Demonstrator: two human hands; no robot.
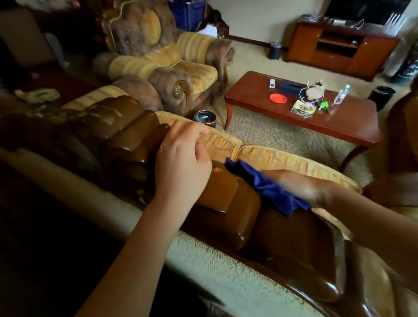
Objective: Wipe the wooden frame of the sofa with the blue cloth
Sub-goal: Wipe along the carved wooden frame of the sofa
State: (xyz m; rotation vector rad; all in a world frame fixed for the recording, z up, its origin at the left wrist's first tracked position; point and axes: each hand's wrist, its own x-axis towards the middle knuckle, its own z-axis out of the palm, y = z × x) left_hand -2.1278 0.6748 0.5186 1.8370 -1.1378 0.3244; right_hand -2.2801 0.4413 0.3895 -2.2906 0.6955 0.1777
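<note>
- I see my right hand (299,185) lying flat over the blue cloth (271,189), fingers stretched out and pressing it down onto the wooden frame (236,221) along the top of the sofa back; the hand is motion-blurred, so I cannot make out the fingertips.
- The blue cloth sits bunched on the frame's upper edge, one corner poking toward the yellow cushions (274,158) just beyond the frame, the other end trailing out under my wrist.
- My left hand (184,162) rests on the frame just beside the cloth — fingers loosely curled, holding nothing, knuckles up against the cushion seam.
- The wooden frame is glossy brown and carved in rounded blocks; it runs from the lower corner near my right arm up past my left hand into shadow.
- Beyond the frame, across the carpet (287,137), stands a red-brown desk (264,105) carrying a red disc (278,98), a clear bottle (341,94) and some small clutter.
- Past the far end of the frame sits a brown-and-yellow armchair (159,61); a dark round bin (204,119) stands between it and the desk.
- Far behind the desk, against the wall, is a wooden cabinet (337,46).
</note>
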